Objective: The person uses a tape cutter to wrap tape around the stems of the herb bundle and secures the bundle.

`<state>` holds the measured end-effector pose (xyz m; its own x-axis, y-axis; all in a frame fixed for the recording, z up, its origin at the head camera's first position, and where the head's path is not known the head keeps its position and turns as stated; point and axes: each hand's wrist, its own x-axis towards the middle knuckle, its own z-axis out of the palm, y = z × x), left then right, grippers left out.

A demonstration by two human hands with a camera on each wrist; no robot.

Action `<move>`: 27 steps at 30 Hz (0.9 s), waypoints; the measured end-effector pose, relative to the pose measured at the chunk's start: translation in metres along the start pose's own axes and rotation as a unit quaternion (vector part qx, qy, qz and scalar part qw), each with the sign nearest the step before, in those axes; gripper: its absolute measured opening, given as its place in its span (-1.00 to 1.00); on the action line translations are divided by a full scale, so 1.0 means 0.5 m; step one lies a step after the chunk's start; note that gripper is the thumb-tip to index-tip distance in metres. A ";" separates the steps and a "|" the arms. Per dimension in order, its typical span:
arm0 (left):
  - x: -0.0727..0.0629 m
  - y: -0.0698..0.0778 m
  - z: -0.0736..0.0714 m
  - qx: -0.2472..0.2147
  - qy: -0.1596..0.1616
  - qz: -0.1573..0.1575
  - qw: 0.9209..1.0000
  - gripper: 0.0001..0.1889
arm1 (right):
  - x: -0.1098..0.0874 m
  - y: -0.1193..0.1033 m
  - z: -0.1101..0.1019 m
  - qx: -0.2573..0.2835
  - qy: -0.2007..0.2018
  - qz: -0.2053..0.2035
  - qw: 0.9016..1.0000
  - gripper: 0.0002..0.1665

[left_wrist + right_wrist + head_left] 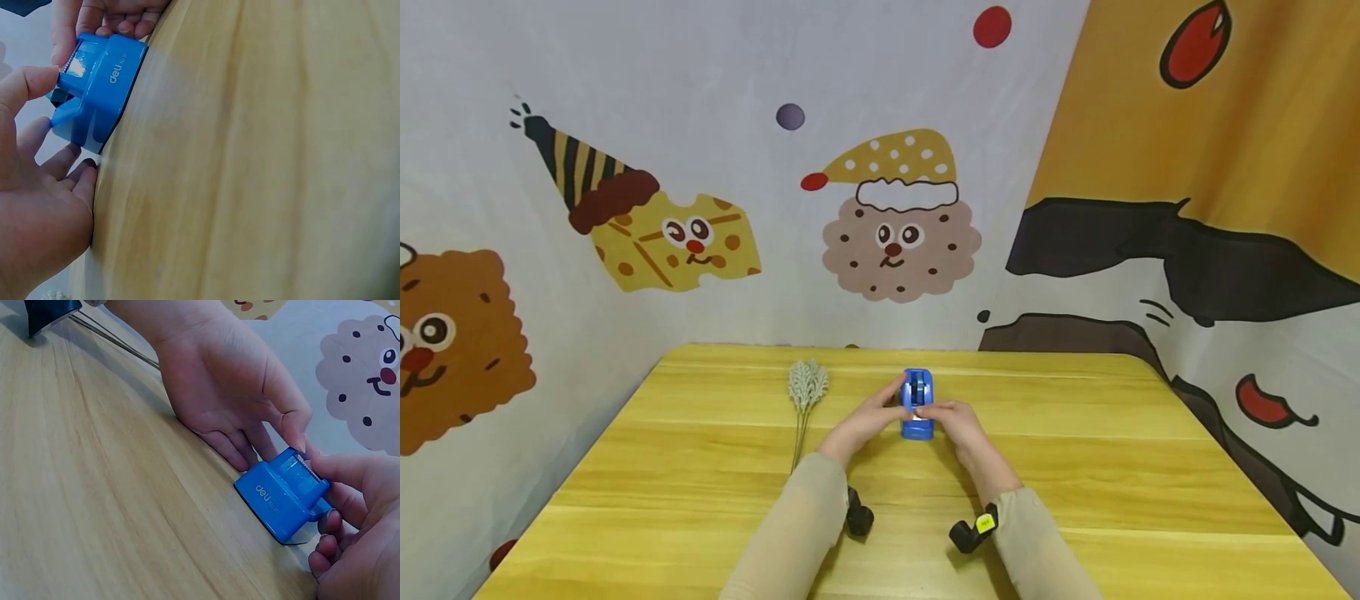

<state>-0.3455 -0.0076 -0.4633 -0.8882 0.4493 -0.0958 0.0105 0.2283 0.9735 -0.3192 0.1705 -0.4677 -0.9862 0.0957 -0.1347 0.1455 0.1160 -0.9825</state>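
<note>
Blue dispenser (917,432): gripping it on the table (1105,467) with left hand (865,422) and right hand (958,423), setting both thumbs (45,80) at its cutter (307,467). Seemingly just starting, showing no tape drawn past it yet.

Left hand (872,419) and right hand (961,423) face each other, thumbs (897,412) almost tip to tip
And look, left forearm (790,533) and right forearm (1041,542) slant inward in pale sleeves (823,479), palms turned toward one another, the right hand's fingers (325,550) neatly bent, both hands in a light grip
</note>
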 end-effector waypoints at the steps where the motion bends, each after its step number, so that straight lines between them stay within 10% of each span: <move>1: 0.000 0.000 0.000 0.001 0.001 -0.002 1.000 -0.15 | 0.000 0.000 0.001 0.001 0.000 0.000 1.000 -0.53; 27: 0.005 0.000 -0.001 -0.003 0.005 0.007 1.000 -0.15 | -0.004 -0.008 -0.001 0.004 -0.003 0.015 1.000 -0.53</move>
<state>-0.3478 -0.0069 -0.4634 -0.8922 0.4446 -0.0793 0.0214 0.2172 0.9759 -0.3179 0.1705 -0.4634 -0.9819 0.0938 -0.1646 0.1742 0.1051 -0.9791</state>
